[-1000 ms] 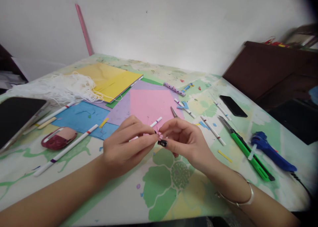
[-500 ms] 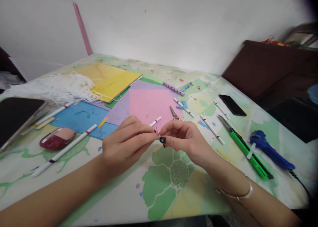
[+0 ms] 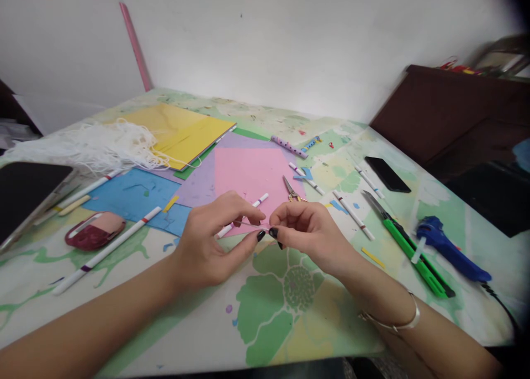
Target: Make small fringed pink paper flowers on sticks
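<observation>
My left hand [image 3: 219, 238] is at the centre, its thumb and index finger a little apart around a thin pinkish strip [image 3: 250, 224]. The strip runs between the two hands, and its exact shape is too small to tell. Close on the right, my right hand [image 3: 308, 232] pinches the strip's other end between thumb and fingers. Behind the hands lie a pink sheet [image 3: 250, 172], a marker [image 3: 260, 200] and small scissors [image 3: 291, 188].
At the left are a blue sheet [image 3: 136, 194], white cord [image 3: 103, 147], a maroon case [image 3: 95, 230] and a yellow pad [image 3: 194, 138]. On the right lie a green cutter [image 3: 414, 252], a blue glue gun [image 3: 451, 252] and a black phone [image 3: 387, 174].
My left hand's thumb and index finger have parted and shifted slightly left, showing more of the strip and the marker behind. My right hand has barely moved.
</observation>
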A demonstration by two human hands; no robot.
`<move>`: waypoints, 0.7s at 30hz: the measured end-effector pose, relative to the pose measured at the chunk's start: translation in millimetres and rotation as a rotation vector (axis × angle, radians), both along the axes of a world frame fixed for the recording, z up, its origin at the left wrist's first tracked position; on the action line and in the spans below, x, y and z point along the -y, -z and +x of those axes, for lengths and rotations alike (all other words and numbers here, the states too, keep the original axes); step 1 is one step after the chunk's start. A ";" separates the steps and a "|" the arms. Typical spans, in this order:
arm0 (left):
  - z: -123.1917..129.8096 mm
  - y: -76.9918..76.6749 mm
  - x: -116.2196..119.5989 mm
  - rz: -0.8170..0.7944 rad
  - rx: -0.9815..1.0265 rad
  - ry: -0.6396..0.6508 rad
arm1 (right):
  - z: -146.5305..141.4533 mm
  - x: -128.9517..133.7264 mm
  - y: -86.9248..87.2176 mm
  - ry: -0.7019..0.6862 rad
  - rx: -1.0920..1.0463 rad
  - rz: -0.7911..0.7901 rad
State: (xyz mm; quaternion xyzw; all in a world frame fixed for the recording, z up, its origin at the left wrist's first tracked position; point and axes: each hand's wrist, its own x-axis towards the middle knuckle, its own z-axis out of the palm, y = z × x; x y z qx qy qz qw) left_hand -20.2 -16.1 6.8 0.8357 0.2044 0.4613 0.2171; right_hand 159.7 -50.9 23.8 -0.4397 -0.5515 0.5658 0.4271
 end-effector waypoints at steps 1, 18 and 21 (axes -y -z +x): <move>0.1 0.3 -0.2 -0.030 0.005 0.012 | -0.1 0.2 -0.2 0.001 0.002 0.002; 5.2 -3.0 -0.1 -0.514 0.076 0.091 | 4.3 -3.2 1.4 -0.004 -0.068 -0.008; 5.8 -4.1 0.2 -0.566 0.091 0.105 | 5.7 -3.5 2.8 -0.032 -0.109 -0.011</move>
